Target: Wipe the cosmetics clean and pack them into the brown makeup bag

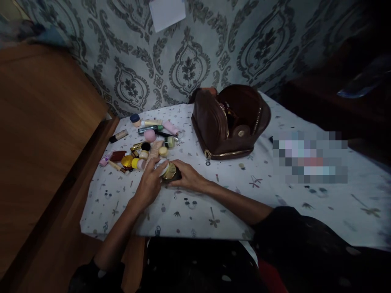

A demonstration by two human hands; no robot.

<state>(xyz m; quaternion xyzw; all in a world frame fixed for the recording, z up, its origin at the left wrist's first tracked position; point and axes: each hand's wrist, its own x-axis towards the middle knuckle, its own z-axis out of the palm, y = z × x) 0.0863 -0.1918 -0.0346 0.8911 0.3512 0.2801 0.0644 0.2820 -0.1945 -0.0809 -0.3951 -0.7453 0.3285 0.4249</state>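
Note:
My right hand (pixel 187 178) is wrapped round a dark round jar with a gold lid (pixel 170 171), held low over the patterned white cloth. Close against its left side, my left hand (pixel 149 181) has its fingers closed on a small white item (pixel 161 166), whose shape is partly hidden. Just beyond my hands lie several cosmetics, among them a pink round item (pixel 149 135), a green jar (pixel 169 141), a yellow-gold jar (pixel 126 161) and a pink tube (pixel 171 127).
An open brown bag (pixel 226 126) with gold zips stands at the back centre. The cloth-covered table (pixel 214 221) meets a wallpapered wall (pixel 189 69) behind. A wooden cabinet (pixel 45 122) rises at the left. A blurred-out object (pixel 310 157) lies at the right.

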